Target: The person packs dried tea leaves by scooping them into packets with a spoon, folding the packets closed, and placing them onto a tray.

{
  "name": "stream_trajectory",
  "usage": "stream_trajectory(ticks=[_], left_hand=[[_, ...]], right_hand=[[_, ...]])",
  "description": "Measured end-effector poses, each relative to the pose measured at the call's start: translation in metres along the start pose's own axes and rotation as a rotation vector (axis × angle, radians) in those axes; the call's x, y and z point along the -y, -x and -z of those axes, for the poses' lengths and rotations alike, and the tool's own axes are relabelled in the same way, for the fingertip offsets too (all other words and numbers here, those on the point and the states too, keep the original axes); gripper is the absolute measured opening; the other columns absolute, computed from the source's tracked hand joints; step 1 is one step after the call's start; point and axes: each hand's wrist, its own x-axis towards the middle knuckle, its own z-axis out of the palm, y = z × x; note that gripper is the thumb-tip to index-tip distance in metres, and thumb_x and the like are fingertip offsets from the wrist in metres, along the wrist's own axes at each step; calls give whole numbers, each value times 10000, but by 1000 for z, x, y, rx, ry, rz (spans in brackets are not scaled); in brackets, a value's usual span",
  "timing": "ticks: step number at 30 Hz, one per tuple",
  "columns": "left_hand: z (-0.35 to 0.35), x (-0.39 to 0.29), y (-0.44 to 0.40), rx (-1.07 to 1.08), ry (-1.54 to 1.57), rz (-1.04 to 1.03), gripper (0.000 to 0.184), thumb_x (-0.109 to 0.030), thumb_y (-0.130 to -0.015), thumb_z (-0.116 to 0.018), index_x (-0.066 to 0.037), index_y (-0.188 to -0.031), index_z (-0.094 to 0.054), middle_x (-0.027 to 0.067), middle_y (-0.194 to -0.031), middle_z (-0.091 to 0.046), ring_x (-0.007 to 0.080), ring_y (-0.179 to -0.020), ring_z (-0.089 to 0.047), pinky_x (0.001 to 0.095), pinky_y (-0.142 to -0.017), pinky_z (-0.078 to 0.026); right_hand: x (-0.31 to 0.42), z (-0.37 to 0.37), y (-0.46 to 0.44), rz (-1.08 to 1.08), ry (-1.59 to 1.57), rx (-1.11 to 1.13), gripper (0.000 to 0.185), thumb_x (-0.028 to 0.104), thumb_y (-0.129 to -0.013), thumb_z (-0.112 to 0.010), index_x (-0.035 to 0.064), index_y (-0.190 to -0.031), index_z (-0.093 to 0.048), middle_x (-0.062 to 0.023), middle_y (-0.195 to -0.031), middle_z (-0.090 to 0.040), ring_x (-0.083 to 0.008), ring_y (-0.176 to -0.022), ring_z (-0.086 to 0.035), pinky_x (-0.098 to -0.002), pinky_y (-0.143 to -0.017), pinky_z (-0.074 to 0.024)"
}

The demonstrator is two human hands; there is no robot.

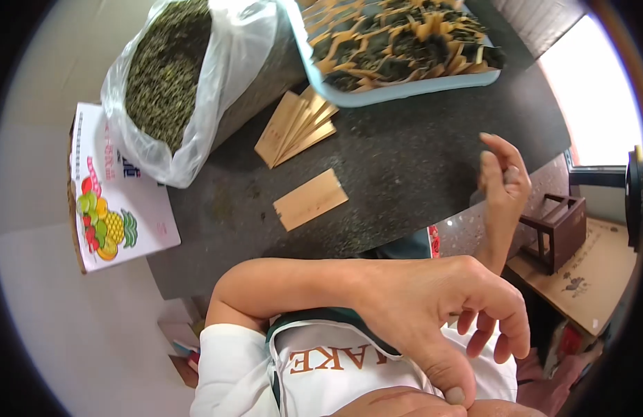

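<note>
My left hand (443, 309) is raised close to the camera, in front of the white shirt. Its thumb stretches down to a patch of skin at the bottom edge, and its other fingers curl loosely apart, with nothing seen in them. My right hand (502, 184) is over the table's right edge, fingers half bent and thumb apart, holding nothing visible. Between the hands and the bag, one flat brown paper packet (311, 199) lies on the dark table (398, 160). Behind it, several more packets (293, 128) are fanned out in a loose pile.
A clear plastic bag (245, 52) of dried green leaves (165, 80) stands at back left, beside a fruit-printed carton (151, 222). A light blue tray (418, 91) at the back holds several leaf-filled paper packets (405, 42). A dark wooden stool (557, 233) is off to the right.
</note>
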Motion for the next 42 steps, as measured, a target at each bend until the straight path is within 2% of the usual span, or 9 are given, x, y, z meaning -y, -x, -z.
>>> stream_trajectory(ticks=[5, 10, 16, 20, 23, 25, 33, 38, 42], left_hand=[[-6, 31, 11, 83, 204, -29, 463, -302, -746, -846, -7, -1064, -686, 75, -1011, -683, 167, -831, -650, 301, -678, -510], [-15, 31, 28, 42, 187, -77, 561, -380, -682, -903, -56, -1105, -729, 45, -1008, -728, 155, -797, -645, 293, -694, -457], [-19, 45, 52, -50, 201, -82, 551, -342, -680, -876, -1, -1070, -689, 72, -1001, -694, 168, -859, -642, 295, -723, -500], [-26, 60, 66, -42, 369, -64, 570, -361, -676, -876, -6, -1079, -686, 66, -1006, -684, 169, -861, -636, 297, -735, -495], [-32, 65, 71, -55, 350, -47, 560, -357, -689, -870, -11, -1087, -681, 62, -994, -680, 167, -852, -635, 298, -723, -491], [-33, 62, 72, -25, 382, -35, 536, -344, -705, -863, -9, -1083, -682, 57, -972, -680, 164, -854, -635, 296, -721, -488], [-28, 50, 73, -62, 272, -392, 377, -223, -795, -826, -28, -1100, -719, 58, -978, -717, 170, -790, -649, 290, -651, -479], [-27, 46, 78, -125, 134, -524, 320, -190, -823, -789, -44, -1101, -723, 62, -958, -713, 194, -794, -656, 302, -630, -487], [-6, 39, 95, -466, -335, -424, 261, -209, -810, -784, -12, -953, -689, 81, -886, -681, 175, -741, -655, 285, -615, -519]], right_hand=[[-35, 57, 6, -69, -304, 9, 241, 161, -1022, -572, 20, -1215, -607, 76, -676, -396, -19, -534, -345, -191, -513, -322], [-51, 92, 34, -183, -717, 276, 252, 285, -1038, -553, 86, -887, -514, 65, -640, -333, -23, -493, -316, -191, -501, -319], [-138, 88, 73, -785, 10, 137, 228, 280, -983, -601, 86, -866, -582, 67, -615, -419, -41, -508, -383, -229, -469, -317], [-240, 62, 89, -883, 309, 208, 273, 271, -951, -616, 8, -1011, -660, -59, -783, -621, -170, -654, -573, -315, -562, -448], [-261, 14, 93, -681, 41, 54, 321, 234, -923, -641, -30, -1101, -679, -157, -1031, -682, -262, -937, -634, -385, -775, -506], [-256, 11, 90, -303, 201, 240, 406, 207, -902, -667, -42, -1221, -649, -186, -1259, -635, -280, -1170, -565, -394, -976, -455], [-250, 39, 65, -425, 55, 269, 465, 185, -906, -684, -36, -1306, -600, -135, -1325, -612, -263, -1224, -533, -388, -1043, -422], [-287, 53, 60, -246, 247, 271, 380, 153, -908, -678, -40, -1232, -633, -126, -1217, -661, -268, -1146, -583, -398, -973, -467], [-315, 64, 61, -249, 268, 273, 345, 140, -906, -674, -33, -1204, -643, -134, -1175, -677, -270, -1113, -604, -403, -937, -485]])
